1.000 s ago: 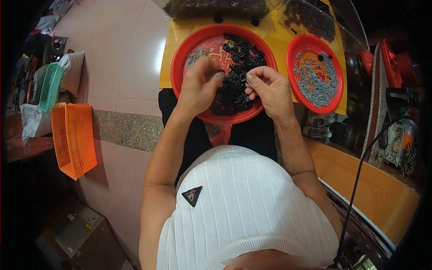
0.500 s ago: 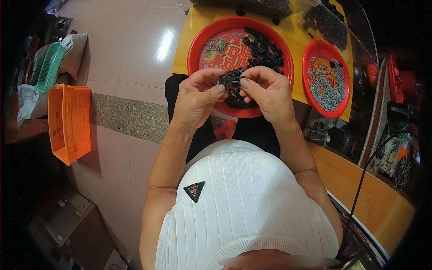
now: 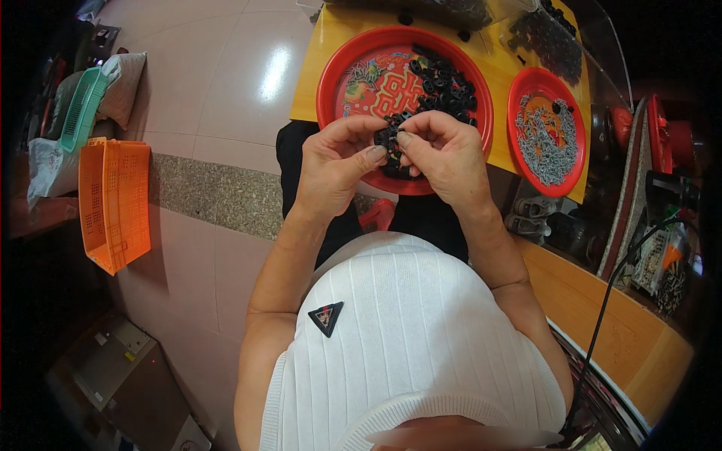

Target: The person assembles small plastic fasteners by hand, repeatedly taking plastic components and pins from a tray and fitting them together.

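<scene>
Over the near rim of a large round red tray (image 3: 328,98), both hands meet fingertip to fingertip. My left hand (image 3: 335,161) pinches a small black plastic part (image 3: 384,139) between thumb and fingers. Right beside it, my right hand (image 3: 451,158) is closed in a pinch; whatever lies between its thumb and forefinger is too small to make out. Many similar black parts (image 3: 445,84) lie heaped on the tray's right side and under my hands. A small cluster of screws (image 3: 364,75) rests at its left.
A smaller red tray (image 3: 519,161) full of silver screws (image 3: 547,143) stands to the right on the yellow table (image 3: 308,83). Clear bins of black parts (image 3: 545,45) stand behind. On the floor at left is an orange crate (image 3: 113,207), near a green basket (image 3: 81,113).
My right fingertips have moved slightly left, nearer the black part. My left fingertips have shifted a little right, and the part is now more covered by fingers.
</scene>
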Tool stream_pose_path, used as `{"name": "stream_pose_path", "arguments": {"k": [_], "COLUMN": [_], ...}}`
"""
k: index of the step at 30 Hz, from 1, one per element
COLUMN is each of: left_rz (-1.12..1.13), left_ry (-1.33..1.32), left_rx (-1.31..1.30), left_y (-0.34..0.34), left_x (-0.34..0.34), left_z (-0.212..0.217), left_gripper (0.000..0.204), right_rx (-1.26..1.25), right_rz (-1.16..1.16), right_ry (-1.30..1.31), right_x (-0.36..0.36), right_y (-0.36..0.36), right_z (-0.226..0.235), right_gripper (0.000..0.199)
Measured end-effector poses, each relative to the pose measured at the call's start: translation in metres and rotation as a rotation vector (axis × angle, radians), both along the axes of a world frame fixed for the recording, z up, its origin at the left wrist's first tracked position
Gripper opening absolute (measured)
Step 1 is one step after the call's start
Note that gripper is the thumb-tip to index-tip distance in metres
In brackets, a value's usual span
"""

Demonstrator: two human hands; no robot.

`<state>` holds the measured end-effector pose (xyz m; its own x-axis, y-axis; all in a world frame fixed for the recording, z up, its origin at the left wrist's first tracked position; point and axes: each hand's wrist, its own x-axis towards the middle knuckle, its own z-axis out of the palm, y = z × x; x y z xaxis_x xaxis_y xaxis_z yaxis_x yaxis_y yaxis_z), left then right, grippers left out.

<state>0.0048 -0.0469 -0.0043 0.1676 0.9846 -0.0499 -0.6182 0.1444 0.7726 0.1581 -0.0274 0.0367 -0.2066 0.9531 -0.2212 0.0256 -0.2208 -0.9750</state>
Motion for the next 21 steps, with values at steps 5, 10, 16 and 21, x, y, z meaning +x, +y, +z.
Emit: {"name": "stream_pose_path", "arguments": {"k": [5,10,16,21], "left_rz": [0.047,0.044,0.044,0.037], "left_ry": [0.134,0.133,0.155,0.116], "left_rx": [0.040,0.071,0.060,0.064], "left_y": [0.000,-0.001,0.000,0.000], "left_x": [0.003,0.007,0.007,0.007], "left_z": [0.002,0.003,0.005,0.004], "left_gripper": [0.027,0.027,0.026,0.025], "right_rx": [-0.036,-0.053,-0.048,-0.170], "right_rz": [-0.007,-0.003,0.055,0.126], "right_ry": [-0.010,0.002,0.102,0.299], "right_x": [0.001,0.001,0.005,0.012], "right_y": [0.000,0.000,0.004,0.009], "right_z": [0.003,0.002,-0.004,-0.006], "right_gripper": [0.011,0.012,0.010,0.014]}}
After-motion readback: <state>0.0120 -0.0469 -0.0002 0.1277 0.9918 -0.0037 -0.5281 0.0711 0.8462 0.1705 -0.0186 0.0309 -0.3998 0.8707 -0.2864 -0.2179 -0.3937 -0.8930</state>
